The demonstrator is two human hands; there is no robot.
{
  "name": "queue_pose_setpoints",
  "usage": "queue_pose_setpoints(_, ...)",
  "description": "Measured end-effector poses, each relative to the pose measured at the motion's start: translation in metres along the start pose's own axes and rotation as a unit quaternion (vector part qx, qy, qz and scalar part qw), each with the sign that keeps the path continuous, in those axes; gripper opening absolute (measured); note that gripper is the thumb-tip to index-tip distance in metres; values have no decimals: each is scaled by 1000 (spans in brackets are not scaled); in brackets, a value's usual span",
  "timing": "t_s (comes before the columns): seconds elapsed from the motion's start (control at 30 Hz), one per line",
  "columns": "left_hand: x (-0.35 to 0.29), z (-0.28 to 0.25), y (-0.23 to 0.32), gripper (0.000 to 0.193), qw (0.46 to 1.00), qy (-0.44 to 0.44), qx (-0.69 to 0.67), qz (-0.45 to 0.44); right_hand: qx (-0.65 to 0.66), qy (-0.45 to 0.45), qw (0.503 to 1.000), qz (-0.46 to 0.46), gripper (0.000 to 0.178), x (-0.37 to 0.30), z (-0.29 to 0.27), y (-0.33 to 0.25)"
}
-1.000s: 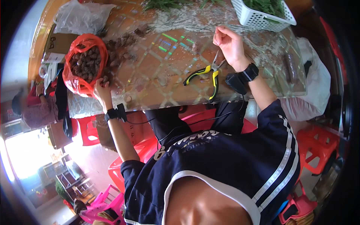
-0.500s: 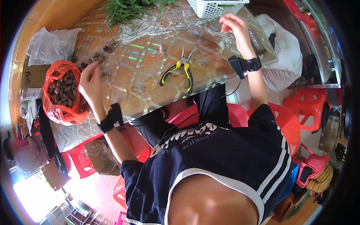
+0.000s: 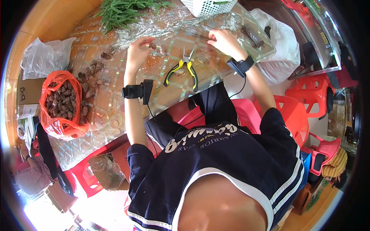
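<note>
Upper centre: the left hand [image 3: 138,52] is holding a pine cone [image 3: 153,45], the right hand [image 3: 226,43] is hovering farther right, and pliers [image 3: 186,61] are lying between. Left: cones [image 3: 61,101] are filling a red bag [image 3: 63,130].

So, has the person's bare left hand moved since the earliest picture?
Yes: the left hand has moved right, away from the red plastic bag of brown pinecones and toward the yellow-and-black metal pliers.

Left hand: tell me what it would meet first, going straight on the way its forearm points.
The left hand would probably meet the green sprigs ahead first, though depth is unclear.
</note>
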State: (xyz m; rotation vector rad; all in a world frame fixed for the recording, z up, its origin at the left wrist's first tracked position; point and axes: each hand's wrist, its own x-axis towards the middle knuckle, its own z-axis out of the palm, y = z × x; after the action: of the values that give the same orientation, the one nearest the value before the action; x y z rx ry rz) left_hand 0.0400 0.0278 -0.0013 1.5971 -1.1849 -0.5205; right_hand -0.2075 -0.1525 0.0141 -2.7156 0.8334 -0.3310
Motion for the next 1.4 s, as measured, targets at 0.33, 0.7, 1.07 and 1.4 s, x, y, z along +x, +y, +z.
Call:
queue_pose_setpoints(0.33,-8,-4,-15,40,977,6,-210,-41,-114,-5,993,9,15,19,20,0)
queue_pose_setpoints(0.7,-10,-11,-23,41,870,18,-489,-65,-71,60,995,-30,6,15,9,2)
queue_pose_setpoints(1.07,-11,-5,-30,41,801,49,-592,-68,282,57,950,-118,14,45,22,-29)
queue_pose_setpoints(1.4,-13,-3,-21,37,811,78,-576,-71,382,-43,910,-158,15,80,17,-55)
